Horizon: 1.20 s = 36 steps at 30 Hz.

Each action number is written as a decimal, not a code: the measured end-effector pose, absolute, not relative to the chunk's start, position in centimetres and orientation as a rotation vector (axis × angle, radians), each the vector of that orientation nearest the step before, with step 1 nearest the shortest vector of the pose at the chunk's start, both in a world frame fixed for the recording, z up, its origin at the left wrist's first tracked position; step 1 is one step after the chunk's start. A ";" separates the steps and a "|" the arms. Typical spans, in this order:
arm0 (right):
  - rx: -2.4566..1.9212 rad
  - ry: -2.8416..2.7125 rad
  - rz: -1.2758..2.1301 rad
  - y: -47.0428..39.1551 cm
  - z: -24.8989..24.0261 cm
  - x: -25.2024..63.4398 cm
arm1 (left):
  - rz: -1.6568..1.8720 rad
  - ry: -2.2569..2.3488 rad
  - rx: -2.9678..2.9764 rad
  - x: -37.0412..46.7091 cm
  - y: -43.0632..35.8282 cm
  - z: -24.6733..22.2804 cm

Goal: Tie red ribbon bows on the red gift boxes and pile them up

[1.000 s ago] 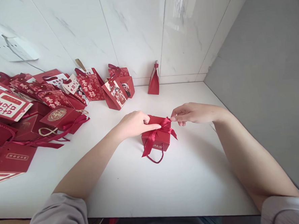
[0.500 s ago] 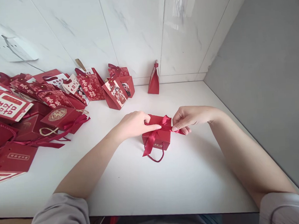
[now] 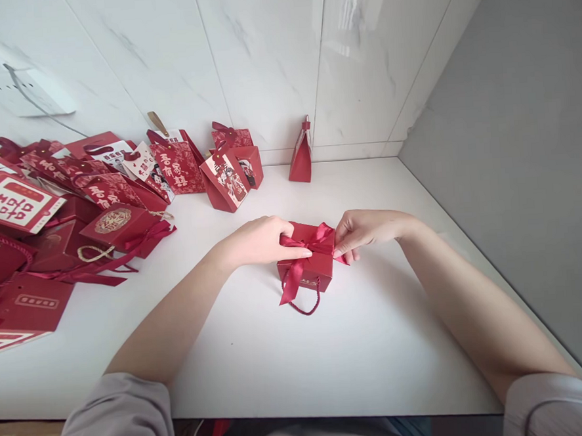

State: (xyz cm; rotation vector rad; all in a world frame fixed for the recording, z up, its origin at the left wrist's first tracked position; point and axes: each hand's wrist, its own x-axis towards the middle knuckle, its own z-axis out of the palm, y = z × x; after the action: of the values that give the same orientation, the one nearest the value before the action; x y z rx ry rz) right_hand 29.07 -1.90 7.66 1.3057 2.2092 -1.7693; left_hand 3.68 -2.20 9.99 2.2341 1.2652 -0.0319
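A small red gift box [image 3: 318,264] with a rope handle [image 3: 306,312] sits on the white table in front of me. A red satin ribbon [image 3: 295,278] is tied in a bow across its top, one tail hanging down the near side. My left hand [image 3: 267,239] is closed at the box's left, its thumb lying over the bow's left loop; the curled fingers are partly hidden. At the right side, my right hand [image 3: 365,232] pinches the ribbon between thumb and fingers, and a short end shows below them.
Many red gift boxes [image 3: 19,205] are heaped along the left. A picture-fronted box [image 3: 224,179] and a lone narrow red box [image 3: 300,158] stand by the marbled wall [image 3: 262,62]. A grey panel [image 3: 524,164] borders the right. A cable hangs from the socket plate [image 3: 41,95].
My right hand has moved slightly left, closer to the box, with the ribbon in its fingers. The left thumb has shifted a little left and down; the bow's left loop shows more.
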 end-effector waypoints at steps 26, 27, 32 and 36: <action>1.296 3.255 -1.634 -1.1 -2.8 24.6 | 0.116 1.189 2.042 0.5 1.7 9.8; 1.307 3.246 -1.650 -1.0 -2.8 24.5 | 0.098 1.226 2.032 0.2 1.8 10.0; 1.333 3.219 -1.727 -1.1 -2.7 24.5 | -0.166 1.380 2.060 -1.7 2.8 11.1; 1.349 3.226 -1.723 -1.1 -2.7 24.4 | -0.258 1.261 2.030 -2.1 3.3 11.4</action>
State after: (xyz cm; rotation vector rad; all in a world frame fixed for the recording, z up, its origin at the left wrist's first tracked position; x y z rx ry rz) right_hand 24.39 -1.12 -2.71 1.3487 3.2260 -1.7231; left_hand -2.14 3.31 11.40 2.0304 1.2608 -0.2579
